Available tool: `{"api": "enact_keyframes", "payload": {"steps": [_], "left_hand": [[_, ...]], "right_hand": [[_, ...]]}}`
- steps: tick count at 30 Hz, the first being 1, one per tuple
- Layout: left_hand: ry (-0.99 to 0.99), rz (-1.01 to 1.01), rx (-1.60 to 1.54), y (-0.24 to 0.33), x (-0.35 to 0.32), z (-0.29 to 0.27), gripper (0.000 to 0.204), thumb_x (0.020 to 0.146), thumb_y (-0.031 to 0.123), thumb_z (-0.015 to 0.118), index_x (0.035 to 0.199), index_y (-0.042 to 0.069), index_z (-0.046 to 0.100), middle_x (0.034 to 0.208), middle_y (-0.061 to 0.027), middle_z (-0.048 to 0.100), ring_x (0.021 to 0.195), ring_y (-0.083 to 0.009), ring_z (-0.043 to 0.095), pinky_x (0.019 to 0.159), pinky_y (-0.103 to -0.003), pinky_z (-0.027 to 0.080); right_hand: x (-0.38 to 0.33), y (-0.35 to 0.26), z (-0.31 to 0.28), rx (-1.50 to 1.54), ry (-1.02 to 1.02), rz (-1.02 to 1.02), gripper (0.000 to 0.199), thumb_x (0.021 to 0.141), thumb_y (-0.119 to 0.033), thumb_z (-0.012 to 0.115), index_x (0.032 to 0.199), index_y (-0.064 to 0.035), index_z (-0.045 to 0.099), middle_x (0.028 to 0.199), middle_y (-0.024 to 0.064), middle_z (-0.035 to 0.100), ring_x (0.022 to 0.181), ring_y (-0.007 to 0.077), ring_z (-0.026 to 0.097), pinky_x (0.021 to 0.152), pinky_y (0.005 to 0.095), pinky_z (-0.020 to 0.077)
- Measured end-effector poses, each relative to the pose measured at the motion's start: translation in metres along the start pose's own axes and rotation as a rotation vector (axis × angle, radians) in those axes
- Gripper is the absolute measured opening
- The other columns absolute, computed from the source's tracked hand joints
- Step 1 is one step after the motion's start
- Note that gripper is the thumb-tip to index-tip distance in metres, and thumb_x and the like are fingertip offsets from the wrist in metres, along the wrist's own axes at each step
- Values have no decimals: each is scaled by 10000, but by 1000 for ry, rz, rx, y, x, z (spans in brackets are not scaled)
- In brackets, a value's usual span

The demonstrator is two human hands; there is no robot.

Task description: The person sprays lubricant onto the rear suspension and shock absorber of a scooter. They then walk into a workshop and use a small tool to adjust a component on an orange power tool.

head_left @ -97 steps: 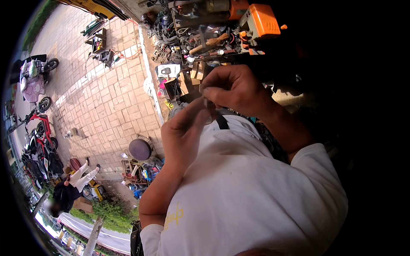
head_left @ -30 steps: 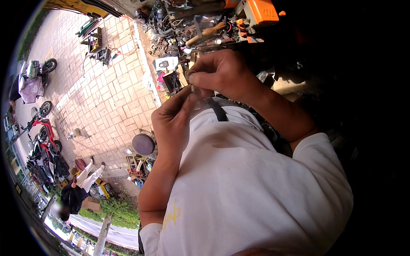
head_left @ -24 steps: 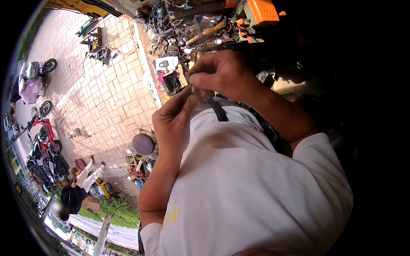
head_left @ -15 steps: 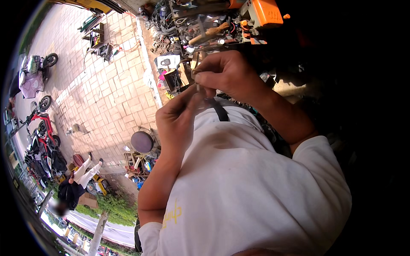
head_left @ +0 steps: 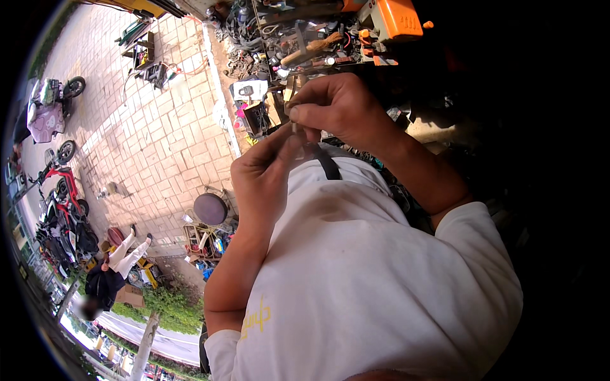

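My left hand is closed, its thumb and fingers pinched on a small thin piece whose kind I cannot make out. Right above it, my right hand pinches at the upper end of the same piece between thumb and curled forefinger. Both hands meet in front of my white shirt, fingertips almost touching. Just beyond them lie a small dark open box and a white card with a padlock picture. A brush with a wooden handle lies farther off among the clutter.
Tools and metal parts crowd the bench, with an orange machine at its far right. On the paving stand a dark round stool, a crate of tools and a toolbox. A person and parked scooters are at left.
My hands stay nearly in place, with only a slight shift of the right fingers at the small piece. The person at left has moved a leg slightly.
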State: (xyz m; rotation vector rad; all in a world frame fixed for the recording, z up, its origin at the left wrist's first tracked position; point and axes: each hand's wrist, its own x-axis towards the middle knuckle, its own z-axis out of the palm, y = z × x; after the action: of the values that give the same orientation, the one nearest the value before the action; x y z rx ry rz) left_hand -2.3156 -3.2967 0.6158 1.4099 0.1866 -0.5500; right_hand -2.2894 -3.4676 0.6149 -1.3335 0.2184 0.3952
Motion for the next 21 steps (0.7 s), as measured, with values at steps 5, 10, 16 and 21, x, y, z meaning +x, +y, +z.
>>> {"api": "enact_keyframes", "payload": {"steps": [5,10,16,21], "left_hand": [[9,-31,-103,5,1,5,254,935,74,585,1151,-51,633,939,-73,691,827,-115,652,773,-248,534],[-89,-32,48,15,5,-14,247,935,88,584,1133,-50,636,885,-43,682,763,-68,591,698,-233,507],[112,81,69,-1,-11,-20,136,875,70,606,942,1,703,710,-26,663,649,-48,562,621,-244,472],[196,88,112,3,-18,-32,149,884,95,598,939,11,708,678,-35,650,615,-61,567,591,-247,469]], "right_hand": [[6,0,-1,-16,-32,47,147,821,-83,642,843,61,658,662,49,633,560,76,580,510,220,464],[10,2,9,-6,63,71,98,857,-40,587,849,48,629,675,63,608,538,90,542,496,213,429],[26,33,15,56,-39,99,95,847,-54,620,876,33,597,667,69,593,508,119,526,497,238,438],[35,22,35,-2,-111,116,79,843,-54,614,864,22,612,661,48,589,502,96,514,485,219,413]]}}
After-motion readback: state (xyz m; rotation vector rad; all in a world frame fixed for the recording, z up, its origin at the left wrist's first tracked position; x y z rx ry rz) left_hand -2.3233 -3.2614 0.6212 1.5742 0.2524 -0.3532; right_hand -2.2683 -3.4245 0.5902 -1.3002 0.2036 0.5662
